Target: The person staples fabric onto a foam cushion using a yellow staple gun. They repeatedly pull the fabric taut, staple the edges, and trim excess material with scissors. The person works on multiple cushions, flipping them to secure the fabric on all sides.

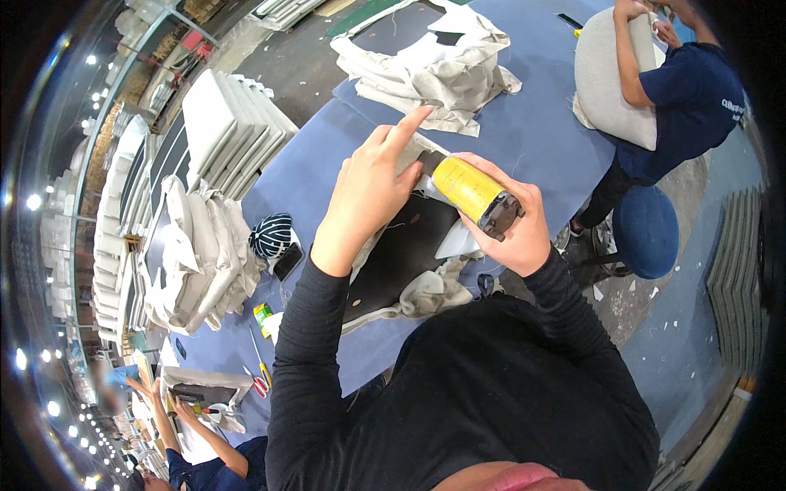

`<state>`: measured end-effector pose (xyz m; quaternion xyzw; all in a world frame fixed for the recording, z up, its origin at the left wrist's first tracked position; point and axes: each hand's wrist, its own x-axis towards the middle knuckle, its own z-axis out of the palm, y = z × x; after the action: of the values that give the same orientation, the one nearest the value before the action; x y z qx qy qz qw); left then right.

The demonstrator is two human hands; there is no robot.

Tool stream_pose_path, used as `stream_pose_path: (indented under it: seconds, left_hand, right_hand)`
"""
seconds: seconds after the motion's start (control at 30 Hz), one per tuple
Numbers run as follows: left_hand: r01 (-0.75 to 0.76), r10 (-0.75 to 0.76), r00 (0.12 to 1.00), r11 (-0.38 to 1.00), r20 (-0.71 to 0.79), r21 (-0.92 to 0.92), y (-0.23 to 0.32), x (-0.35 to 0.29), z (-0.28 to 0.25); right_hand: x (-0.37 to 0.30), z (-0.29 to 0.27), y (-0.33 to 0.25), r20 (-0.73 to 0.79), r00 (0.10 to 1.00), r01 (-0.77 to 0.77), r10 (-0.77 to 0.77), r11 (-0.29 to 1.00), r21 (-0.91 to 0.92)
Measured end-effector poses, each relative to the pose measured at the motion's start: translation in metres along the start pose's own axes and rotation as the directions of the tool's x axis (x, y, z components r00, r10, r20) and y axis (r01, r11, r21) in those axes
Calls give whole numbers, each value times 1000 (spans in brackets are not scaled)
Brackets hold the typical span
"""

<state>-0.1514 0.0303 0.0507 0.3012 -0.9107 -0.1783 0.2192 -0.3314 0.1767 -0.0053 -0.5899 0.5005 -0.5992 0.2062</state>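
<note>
My right hand [517, 214] is wrapped round a yellow and black staple gun [471, 188], its nose at the top edge of a seat panel. The panel has a black underside [401, 254] and beige fabric [434, 290] gathered along its near edge. My left hand [372, 184] is beside the gun's nose, over the panel's far edge. Its index finger stretches out and its thumb stands apart; the other fingers are partly hidden. Whether it touches the fabric I cannot tell.
Beyond lies another fabric-covered panel [426, 74]. Left are a stack of pale panels [233, 131], a striped cap [271, 236], a phone [288, 262] and red-handled scissors [260, 386]. At right a co-worker [688, 98] holds a beige cushion [610, 82] near a blue stool [647, 233]. Another co-worker [221, 458] works lower left.
</note>
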Motion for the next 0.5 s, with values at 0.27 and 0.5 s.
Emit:
stream_pose_path:
  seconds: [0.27,0.5]
  left_hand:
    - [26,-27,999,1000,39,17,13,-4,-2]
    - [30,-31,999,999,38,23,20,-9,-3]
  right_hand:
    - [-7,-1,-6,-2,1000,-16,16,999,-39]
    - [-13,-5,-8,8,1000,9,-8,994,-106]
